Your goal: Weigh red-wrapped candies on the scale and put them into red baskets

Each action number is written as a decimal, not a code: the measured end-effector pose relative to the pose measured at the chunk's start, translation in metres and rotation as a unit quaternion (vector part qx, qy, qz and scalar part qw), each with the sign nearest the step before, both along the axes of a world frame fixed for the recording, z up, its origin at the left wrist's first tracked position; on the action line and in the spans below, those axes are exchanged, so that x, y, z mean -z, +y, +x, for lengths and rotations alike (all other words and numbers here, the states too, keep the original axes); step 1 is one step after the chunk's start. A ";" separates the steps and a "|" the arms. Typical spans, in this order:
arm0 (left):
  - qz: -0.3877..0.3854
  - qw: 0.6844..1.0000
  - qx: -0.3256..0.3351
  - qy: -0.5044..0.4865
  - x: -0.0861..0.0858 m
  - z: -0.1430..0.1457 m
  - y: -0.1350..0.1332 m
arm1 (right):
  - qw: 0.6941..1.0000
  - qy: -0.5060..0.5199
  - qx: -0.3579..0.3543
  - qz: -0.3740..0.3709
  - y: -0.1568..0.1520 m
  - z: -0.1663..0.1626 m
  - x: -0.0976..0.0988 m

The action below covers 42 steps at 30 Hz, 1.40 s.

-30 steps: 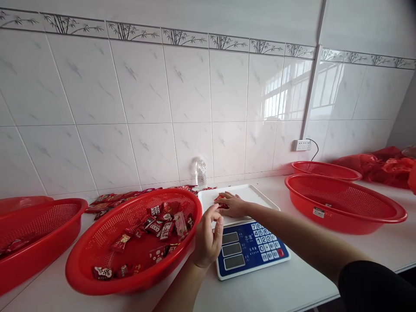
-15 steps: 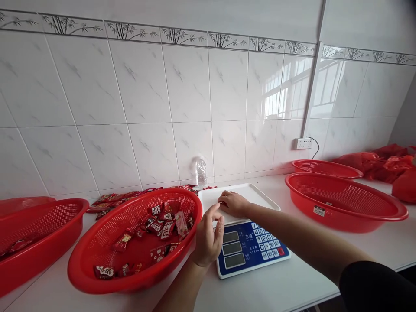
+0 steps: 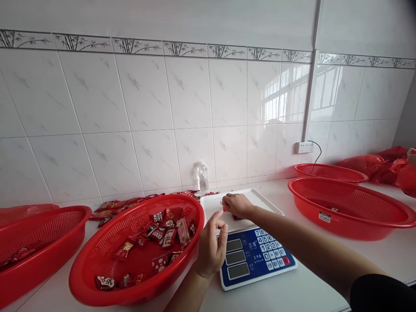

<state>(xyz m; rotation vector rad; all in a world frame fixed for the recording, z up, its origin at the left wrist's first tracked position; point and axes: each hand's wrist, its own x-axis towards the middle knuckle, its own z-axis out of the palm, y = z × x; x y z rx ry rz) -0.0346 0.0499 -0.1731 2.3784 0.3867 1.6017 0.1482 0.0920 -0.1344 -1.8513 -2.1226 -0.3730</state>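
Observation:
My right hand point(image 3: 238, 204) rests closed on the white tray point(image 3: 260, 200) of a blue-faced weighing scale point(image 3: 256, 255), gripping red wrapped candies that peek out under the fingers. My left hand point(image 3: 211, 249) hovers in front of the scale's left edge, fingers loosely apart and holding nothing, beside the rim of a red oval basket point(image 3: 97, 277) with several red wrapped candies point(image 3: 165, 232) inside.
A second red basket point(image 3: 39, 255) stands at the far left. Two more red baskets point(image 3: 351, 212) sit at the right, with red plastic bags point(image 3: 386, 167) behind them. Loose candy packets point(image 3: 113, 204) and a clear bottle point(image 3: 203, 177) lie by the tiled wall. A socket strip point(image 3: 303, 147) hangs on the wall.
My right hand has curled over the candies on the scale tray, hiding most of them. The view has tilted slightly down. My left hand has barely moved.

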 end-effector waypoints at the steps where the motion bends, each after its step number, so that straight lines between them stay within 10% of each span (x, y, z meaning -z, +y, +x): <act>1: 0.000 1.000 0.000 0.000 0.000 0.000 0.000 | 1.000 0.005 0.004 0.002 -0.001 0.002 -0.003; 9: 0.003 1.000 0.006 -0.004 0.003 0.001 0.001 | 0.998 0.048 0.020 -0.023 -0.020 0.024 -0.024; 22: -0.009 1.000 0.009 0.025 0.003 0.004 -0.001 | 0.986 0.035 -0.025 -0.164 -0.036 0.041 -0.006; 42: -0.015 0.999 0.007 0.052 0.003 0.005 -0.003 | 0.989 0.014 0.012 -0.149 -0.040 0.031 -0.010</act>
